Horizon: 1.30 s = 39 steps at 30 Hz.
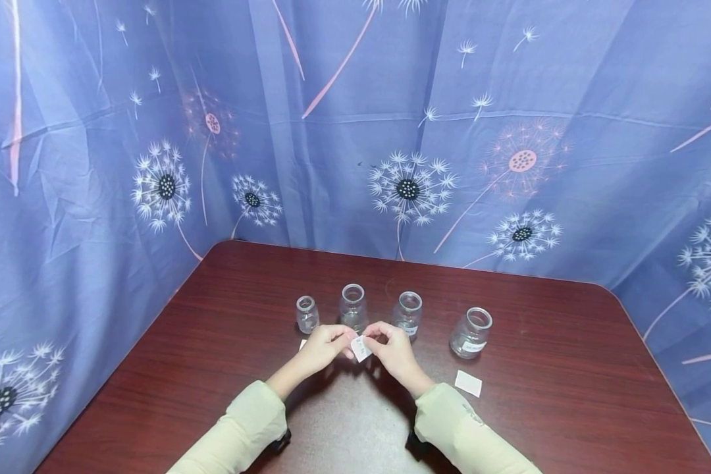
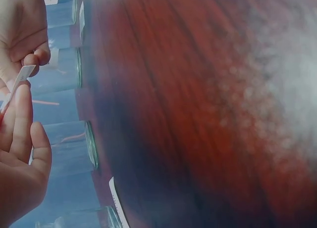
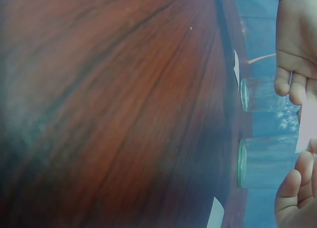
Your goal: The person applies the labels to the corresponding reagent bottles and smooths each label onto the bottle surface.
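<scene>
Between my two hands is a small white paper label (image 1: 361, 349) with dark print on its face. My left hand (image 1: 322, 349) pinches its left edge with thumb and fingers. The right hand (image 1: 394, 354) pinches its upper right edge, the thumb lying along it. In the left wrist view the label (image 2: 19, 82) shows nearly edge-on between both hands' fingertips. Just behind the hands stands an open glass jar (image 1: 353, 304), its lower part covered by them. A second jar (image 1: 411, 309), bearing a white label, is behind the right hand.
The smallest glass jar (image 1: 307, 316) stands at the left of the row. A labelled jar (image 1: 473, 332) stands at the right, with a white paper piece (image 1: 468, 383) in front. Another paper piece (image 1: 303, 344) peeks out beside the left hand. A blue curtain (image 1: 332, 164) hangs behind the dark red table (image 1: 213, 316).
</scene>
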### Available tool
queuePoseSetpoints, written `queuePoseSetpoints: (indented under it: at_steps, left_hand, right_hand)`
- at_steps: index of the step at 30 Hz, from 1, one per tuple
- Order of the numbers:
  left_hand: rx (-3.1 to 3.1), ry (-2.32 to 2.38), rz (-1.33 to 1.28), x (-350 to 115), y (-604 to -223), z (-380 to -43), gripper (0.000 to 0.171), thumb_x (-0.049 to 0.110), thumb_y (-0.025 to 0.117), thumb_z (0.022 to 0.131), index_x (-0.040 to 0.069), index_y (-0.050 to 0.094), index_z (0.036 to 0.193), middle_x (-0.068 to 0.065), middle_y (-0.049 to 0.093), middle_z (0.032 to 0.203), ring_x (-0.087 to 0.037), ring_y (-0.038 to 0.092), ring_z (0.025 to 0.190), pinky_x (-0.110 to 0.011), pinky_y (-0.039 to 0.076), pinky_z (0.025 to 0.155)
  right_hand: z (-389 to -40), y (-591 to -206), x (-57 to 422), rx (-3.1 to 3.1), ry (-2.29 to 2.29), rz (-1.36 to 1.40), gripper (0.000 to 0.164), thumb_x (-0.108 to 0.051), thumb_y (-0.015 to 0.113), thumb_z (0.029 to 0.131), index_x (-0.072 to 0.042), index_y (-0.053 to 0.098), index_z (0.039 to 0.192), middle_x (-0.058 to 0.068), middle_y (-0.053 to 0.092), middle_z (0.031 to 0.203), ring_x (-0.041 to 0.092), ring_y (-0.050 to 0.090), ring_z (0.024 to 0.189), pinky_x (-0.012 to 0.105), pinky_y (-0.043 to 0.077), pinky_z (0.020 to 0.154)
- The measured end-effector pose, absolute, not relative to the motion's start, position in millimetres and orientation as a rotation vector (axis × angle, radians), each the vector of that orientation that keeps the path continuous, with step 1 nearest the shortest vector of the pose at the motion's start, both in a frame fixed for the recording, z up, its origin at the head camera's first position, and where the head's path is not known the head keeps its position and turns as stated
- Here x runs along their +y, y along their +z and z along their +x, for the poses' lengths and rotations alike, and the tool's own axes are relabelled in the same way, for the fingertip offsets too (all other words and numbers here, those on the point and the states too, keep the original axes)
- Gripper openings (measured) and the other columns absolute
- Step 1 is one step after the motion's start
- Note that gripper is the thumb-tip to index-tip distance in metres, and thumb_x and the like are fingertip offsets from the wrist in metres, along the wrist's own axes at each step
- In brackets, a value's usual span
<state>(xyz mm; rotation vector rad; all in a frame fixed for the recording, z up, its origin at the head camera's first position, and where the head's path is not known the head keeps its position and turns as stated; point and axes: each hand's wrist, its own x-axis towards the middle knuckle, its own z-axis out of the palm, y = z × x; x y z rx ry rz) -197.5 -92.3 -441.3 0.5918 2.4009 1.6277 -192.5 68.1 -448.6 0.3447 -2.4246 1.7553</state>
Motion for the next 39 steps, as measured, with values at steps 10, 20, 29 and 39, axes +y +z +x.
queuePoseSetpoints:
  at_steps: [10,20,29,39]
  left_hand:
    - [2.347,1.633,0.579,-95.3,-472.3,-212.5,0.023,0.010,0.046,0.090,-0.007,0.061,0.094,-0.020,0.066,0.078,-0.020,0.066,0.067,-0.041,0.050,0.069]
    - [2.345,1.561,0.631,-95.9,-473.8,-213.0,0.023,0.012,0.049,0.089,-0.006,0.061,0.095,-0.019,0.067,0.082,-0.022,0.066,0.071,-0.036,0.051,0.070]
    - [2.298,1.550,0.688,-95.1,-457.3,-204.3,0.020,0.007,0.051,0.086,-0.010,0.061,0.092,-0.023,0.065,0.081,-0.032,0.065,0.071,-0.040,0.051,0.068]
    - [2.354,1.483,0.666,-98.1,-475.2,-212.5,0.019,0.016,0.056,0.084,0.000,0.065,0.090,-0.014,0.068,0.079,-0.010,0.065,0.065,-0.031,0.052,0.067]
  right_hand:
    - [-193.8,-454.6,69.3,-2.458,1.680,0.343,0.007,0.010,0.062,0.068,0.004,0.060,0.072,0.015,0.061,0.066,0.004,0.040,0.050,0.014,0.032,0.049]
    - [-206.7,-483.3,75.4,-2.419,1.635,0.430,0.014,0.005,0.063,0.067,-0.007,0.056,0.067,0.006,0.058,0.061,-0.001,0.040,0.050,0.016,0.035,0.047]
    - [-206.1,-482.3,79.2,-2.451,1.623,0.549,0.014,0.004,0.060,0.067,-0.009,0.056,0.067,0.003,0.058,0.063,-0.001,0.040,0.049,0.017,0.035,0.047]
    - [-205.7,-483.5,80.6,-2.427,1.568,0.641,0.015,0.006,0.060,0.066,-0.009,0.056,0.066,0.003,0.057,0.062,-0.003,0.040,0.051,0.017,0.037,0.047]
